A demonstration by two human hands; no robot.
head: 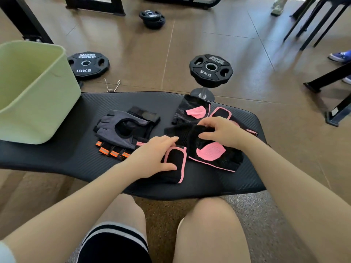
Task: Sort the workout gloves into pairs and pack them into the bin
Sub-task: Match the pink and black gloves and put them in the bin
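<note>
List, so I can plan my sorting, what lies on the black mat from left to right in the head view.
Green bin → grey glove lying on an orange-striped glove → left hand on a pink-trimmed strap → pink-padded glove under the right hand.

Bare forearms, no sleeves; black shorts [115,247] with white stripes at hem; knees bare.

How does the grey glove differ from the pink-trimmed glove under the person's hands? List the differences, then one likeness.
The grey glove is grey with no pink; the pink-trimmed glove is black with pink trim. The grey glove lies untouched; the pink-trimmed glove has both hands on it. Both lie on the black mat.
</note>
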